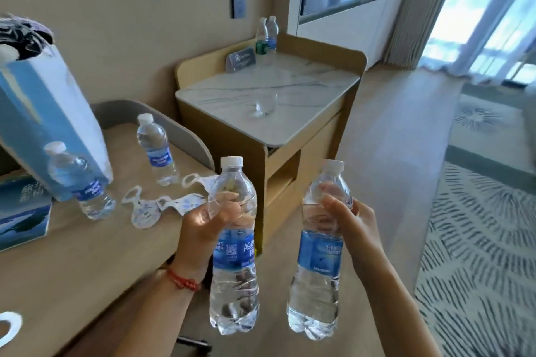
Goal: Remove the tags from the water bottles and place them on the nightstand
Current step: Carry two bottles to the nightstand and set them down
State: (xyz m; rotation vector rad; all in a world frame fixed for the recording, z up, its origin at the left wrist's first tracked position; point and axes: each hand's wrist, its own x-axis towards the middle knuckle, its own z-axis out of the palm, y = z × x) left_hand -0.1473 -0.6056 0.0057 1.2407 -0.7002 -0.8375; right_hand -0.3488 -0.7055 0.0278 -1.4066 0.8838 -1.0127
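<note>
Card (241,61) lettering blurred beyond reading

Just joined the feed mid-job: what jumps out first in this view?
Two water bottles held up front: one in the left hand, bottle, one in the right hand, bottle. On the desk at left, two more bottles stand by loose tags. Behind, the nightstand carries a glass and two bottles at its back edge.
</note>
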